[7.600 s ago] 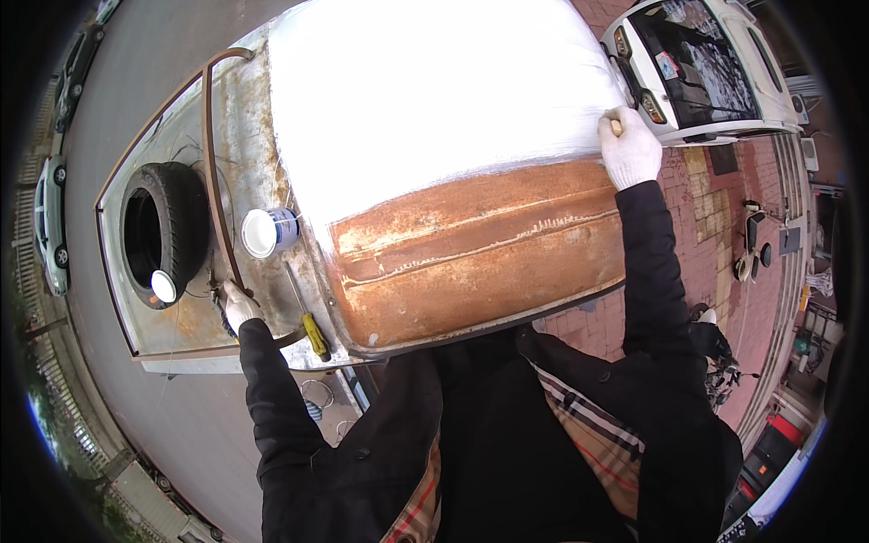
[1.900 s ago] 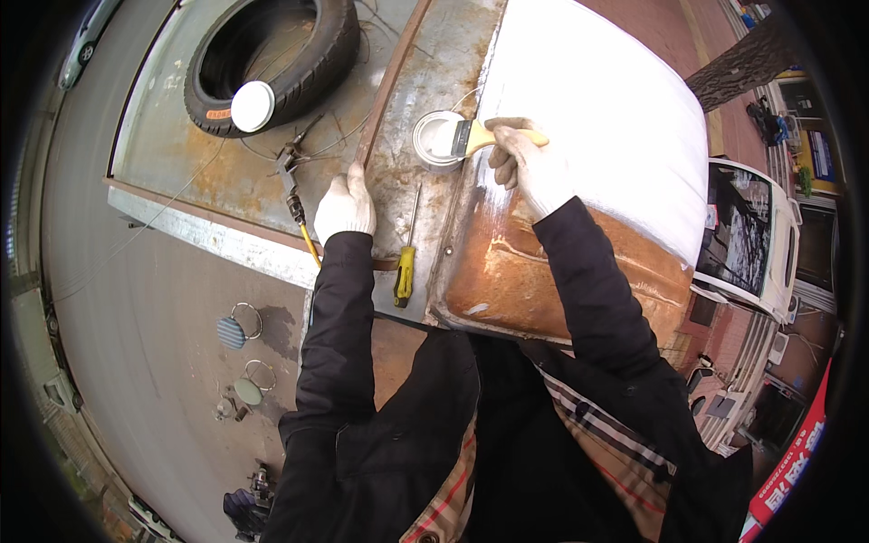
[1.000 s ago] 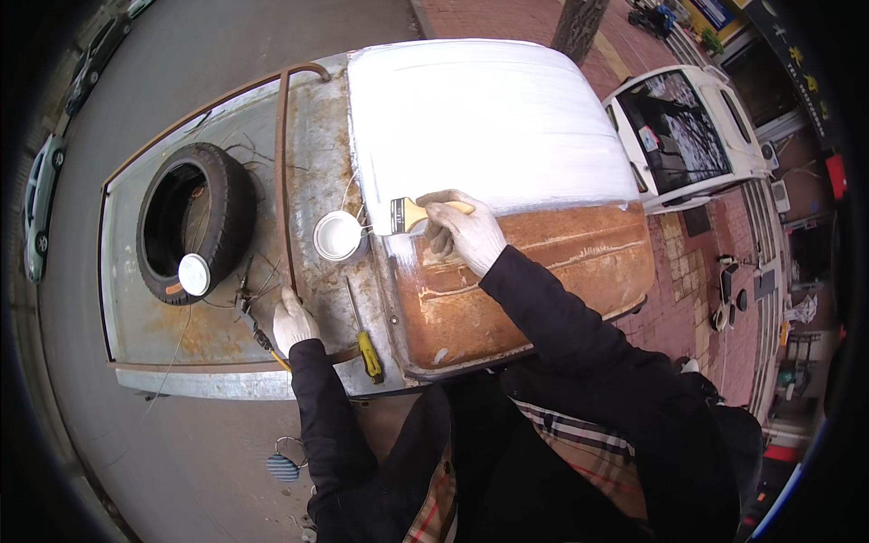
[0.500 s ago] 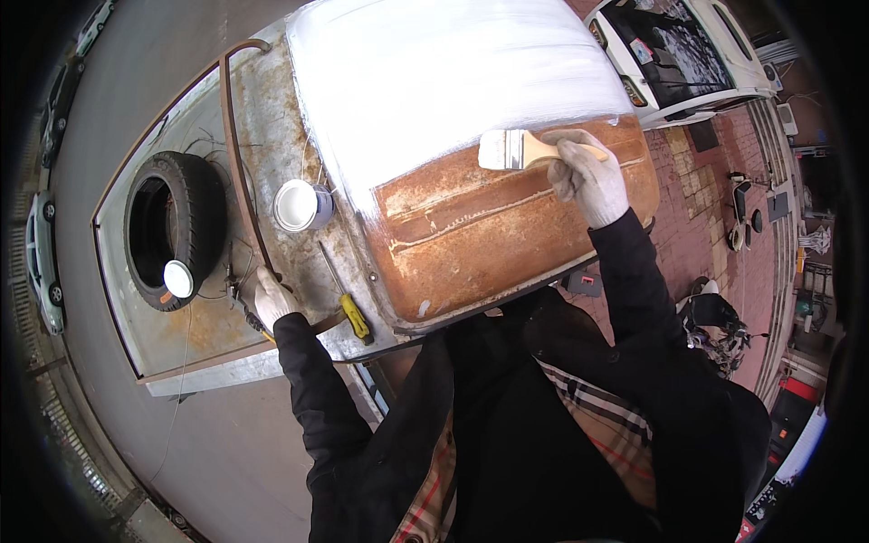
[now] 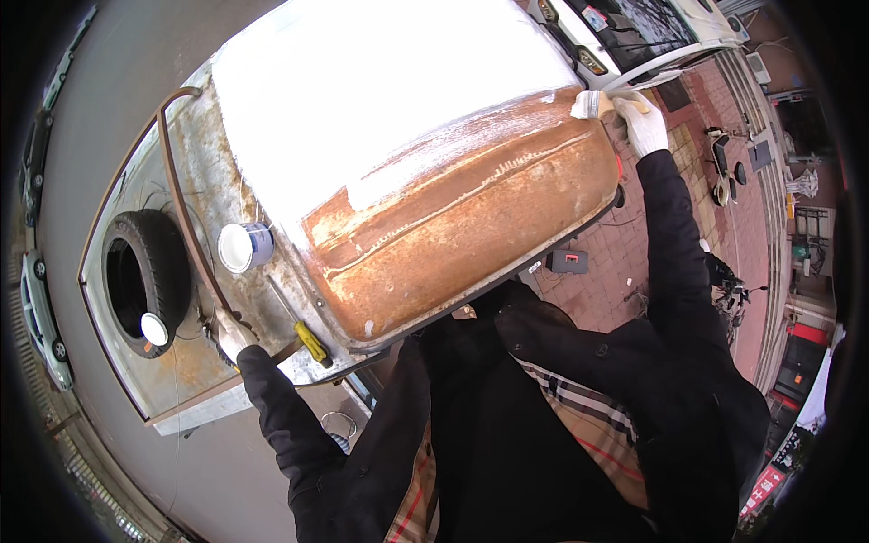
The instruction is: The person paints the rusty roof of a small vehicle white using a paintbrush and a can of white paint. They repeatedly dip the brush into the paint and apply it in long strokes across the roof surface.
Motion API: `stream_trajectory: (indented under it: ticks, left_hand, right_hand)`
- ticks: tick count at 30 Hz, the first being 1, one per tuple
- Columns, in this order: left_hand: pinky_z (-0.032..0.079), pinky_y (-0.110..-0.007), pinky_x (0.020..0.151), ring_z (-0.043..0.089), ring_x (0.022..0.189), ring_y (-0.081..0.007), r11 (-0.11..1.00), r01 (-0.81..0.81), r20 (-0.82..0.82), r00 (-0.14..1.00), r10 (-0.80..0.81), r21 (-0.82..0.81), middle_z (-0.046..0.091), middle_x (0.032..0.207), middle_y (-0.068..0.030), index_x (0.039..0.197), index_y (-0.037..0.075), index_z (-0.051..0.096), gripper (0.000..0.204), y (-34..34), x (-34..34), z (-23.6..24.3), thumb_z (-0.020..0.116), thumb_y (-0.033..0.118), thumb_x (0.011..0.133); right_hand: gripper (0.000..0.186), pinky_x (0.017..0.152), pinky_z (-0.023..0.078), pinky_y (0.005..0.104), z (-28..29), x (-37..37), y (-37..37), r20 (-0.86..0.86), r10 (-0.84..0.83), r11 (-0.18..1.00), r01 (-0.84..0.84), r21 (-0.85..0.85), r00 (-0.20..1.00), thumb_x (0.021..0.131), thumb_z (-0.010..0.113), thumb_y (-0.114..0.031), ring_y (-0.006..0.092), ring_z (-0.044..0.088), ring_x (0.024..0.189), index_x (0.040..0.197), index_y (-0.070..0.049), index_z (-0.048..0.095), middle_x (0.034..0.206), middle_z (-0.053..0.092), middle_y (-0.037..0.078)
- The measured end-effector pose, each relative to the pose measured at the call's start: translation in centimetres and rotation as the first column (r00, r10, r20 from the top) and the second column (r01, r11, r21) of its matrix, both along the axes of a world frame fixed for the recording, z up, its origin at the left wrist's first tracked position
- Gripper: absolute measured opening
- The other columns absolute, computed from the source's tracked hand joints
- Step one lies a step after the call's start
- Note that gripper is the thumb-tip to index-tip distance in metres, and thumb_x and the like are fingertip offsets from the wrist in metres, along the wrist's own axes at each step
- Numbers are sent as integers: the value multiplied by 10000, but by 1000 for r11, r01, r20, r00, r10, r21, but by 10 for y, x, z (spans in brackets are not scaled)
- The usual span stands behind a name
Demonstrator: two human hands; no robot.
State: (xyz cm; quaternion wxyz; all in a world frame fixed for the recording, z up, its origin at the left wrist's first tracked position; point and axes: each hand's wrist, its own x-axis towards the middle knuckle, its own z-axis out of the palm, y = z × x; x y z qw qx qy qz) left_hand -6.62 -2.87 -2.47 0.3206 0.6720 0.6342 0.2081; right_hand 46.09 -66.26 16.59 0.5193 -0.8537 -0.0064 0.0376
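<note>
My gloved right hand (image 5: 644, 125) grips a wide paintbrush (image 5: 593, 105) by its wooden handle. Its white bristles are at the right edge of a vehicle roof (image 5: 471, 231), which is thick white on the far part and rusty brown on the near part. A thin white streak runs across the rust below the painted area. My gloved left hand (image 5: 233, 337) is closed around a rusty metal rail (image 5: 186, 208) on the left, its fingers partly hidden. An open can of white paint (image 5: 246, 246) stands between that rail and the roof.
A black tyre (image 5: 172, 267) lies to the left, a round white lid (image 5: 154, 328) on its near edge. Beside my left hand lies a screwdriver (image 5: 312, 344) with a yellow handle. A white vehicle (image 5: 625, 36) stands at the far right. A dark toolbox (image 5: 568, 261) sits on the paving below.
My right hand has carried the brush rightward to the roof's edge, and a fresh white streak shows on the rust. My left hand stays on the rail while the whole view has shifted.
</note>
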Motion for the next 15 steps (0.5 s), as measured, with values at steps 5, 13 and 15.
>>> stream_trajectory:
  ticks: [5, 13, 15]
  left_hand:
    - [426, -345, 489, 522, 500, -178, 996, -14, -61, 998, 9, -86, 542, 623, -42, 931, 32, 695, 711, 4, -4, 1, 427, 669, 1097]
    - [429, -346, 507, 521, 520, -180, 999, 10, -47, 999, -12, -38, 550, 639, -41, 905, 22, 689, 738, 7, -4, 2, 432, 688, 1091]
    - [430, -346, 509, 523, 523, -181, 999, 11, -42, 999, -12, -39, 548, 637, -37, 909, 21, 693, 734, 6, -5, 2, 440, 686, 1090]
  right_hand:
    - [286, 697, 570, 395, 2, 2, 18, 234, 123, 926, -27, -376, 965, 1003, 662, -293, 231, 722, 720, 1142, -60, 756, 850, 754, 99]
    - [277, 616, 595, 490, -5, -151, 232, 212, 691, 688, -540, -485, 691, 971, 636, -296, 336, 732, 671, 969, -25, 691, 737, 722, 154]
    - [255, 652, 589, 490, -8, -167, 246, 211, 664, 744, -608, -276, 717, 981, 632, -296, 366, 738, 704, 952, -54, 708, 752, 736, 154]
